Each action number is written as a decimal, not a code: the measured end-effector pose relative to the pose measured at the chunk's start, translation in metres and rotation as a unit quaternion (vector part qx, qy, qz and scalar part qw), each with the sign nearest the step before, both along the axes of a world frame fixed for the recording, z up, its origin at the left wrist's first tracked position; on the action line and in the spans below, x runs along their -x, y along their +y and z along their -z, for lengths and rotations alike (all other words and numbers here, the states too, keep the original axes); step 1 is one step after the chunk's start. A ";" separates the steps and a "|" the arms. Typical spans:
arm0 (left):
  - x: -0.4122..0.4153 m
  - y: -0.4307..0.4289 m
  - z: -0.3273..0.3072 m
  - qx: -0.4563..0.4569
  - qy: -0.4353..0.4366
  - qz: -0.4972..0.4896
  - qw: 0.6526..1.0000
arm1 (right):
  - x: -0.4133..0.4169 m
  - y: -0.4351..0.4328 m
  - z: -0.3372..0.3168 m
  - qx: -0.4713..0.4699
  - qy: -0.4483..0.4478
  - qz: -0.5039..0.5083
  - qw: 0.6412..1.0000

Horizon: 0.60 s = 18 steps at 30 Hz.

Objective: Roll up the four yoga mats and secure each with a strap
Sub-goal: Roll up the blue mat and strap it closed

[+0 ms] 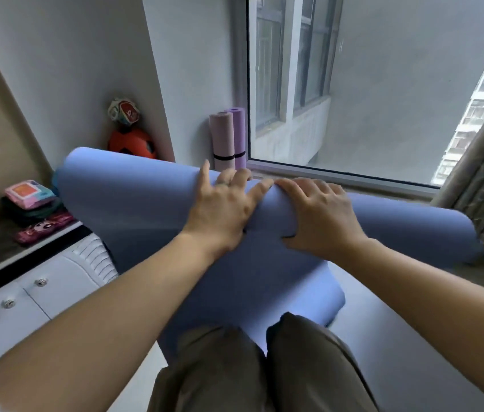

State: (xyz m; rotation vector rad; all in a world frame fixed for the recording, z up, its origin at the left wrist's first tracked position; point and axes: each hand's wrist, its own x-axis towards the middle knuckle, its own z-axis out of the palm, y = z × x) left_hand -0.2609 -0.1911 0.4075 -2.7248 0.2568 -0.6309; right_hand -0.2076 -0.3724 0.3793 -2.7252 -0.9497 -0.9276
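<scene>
On the blue mat roll (133, 185), the left hand (220, 209) with spread fingers, the right hand (321, 215) curled over it (thumb underneath).

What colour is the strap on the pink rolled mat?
The strap is black; head view.

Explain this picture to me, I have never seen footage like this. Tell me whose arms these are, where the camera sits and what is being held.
There is no machine here. A person wears one wide-angle camera on the head, so you look down along their own arms and knees. Both hands are on a half-rolled blue mat. The left hand presses on the roll with spread fingers, and the right hand grips it just beside. The unrolled end lies toward the knees. By the window stand a pink mat and a purple mat, both rolled, each with a black strap round it. An orange ball sits in the corner.
</scene>
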 end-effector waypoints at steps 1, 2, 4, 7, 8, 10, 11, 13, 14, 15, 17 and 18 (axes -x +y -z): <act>0.001 0.001 -0.007 0.001 -0.012 -0.003 1.000 | -0.003 0.001 -0.007 -0.002 -0.015 -0.009 1.000; 0.005 0.002 -0.008 0.004 -0.010 -0.006 1.000 | -0.002 0.002 -0.012 0.007 -0.019 -0.019 1.000; 0.022 0.003 0.003 0.010 0.022 -0.011 1.000 | 0.007 0.000 -0.012 0.052 -0.005 -0.043 0.998; 0.058 -0.002 0.034 0.031 0.091 -0.019 0.995 | 0.035 -0.008 0.008 0.131 0.065 -0.077 0.986; 0.070 -0.004 0.045 0.037 0.120 -0.022 0.992 | 0.046 -0.011 0.016 0.153 0.097 -0.085 0.980; 0.092 -0.010 0.065 0.043 0.176 -0.022 0.983 | 0.067 -0.017 0.032 0.194 0.172 -0.093 0.961; 0.102 -0.013 0.075 0.047 0.200 -0.021 0.978 | 0.077 -0.020 0.040 0.215 0.213 -0.092 0.949; 0.114 -0.016 0.091 0.056 0.246 -0.015 0.967 | 0.090 -0.022 0.057 0.246 0.274 -0.093 0.925; 0.119 -0.017 0.098 0.064 0.272 -0.016 0.960 | 0.095 -0.022 0.065 0.255 0.297 -0.095 0.915; 0.121 -0.018 0.103 0.073 0.295 -0.018 0.953 | 0.099 -0.021 0.072 0.258 0.313 -0.098 0.909; 0.121 -0.019 0.110 0.075 0.334 -0.021 0.939 | 0.104 -0.020 0.083 0.255 0.340 -0.103 0.899; 0.120 -0.020 0.112 0.073 0.350 -0.020 0.934 | 0.104 -0.020 0.088 0.253 0.356 -0.105 0.894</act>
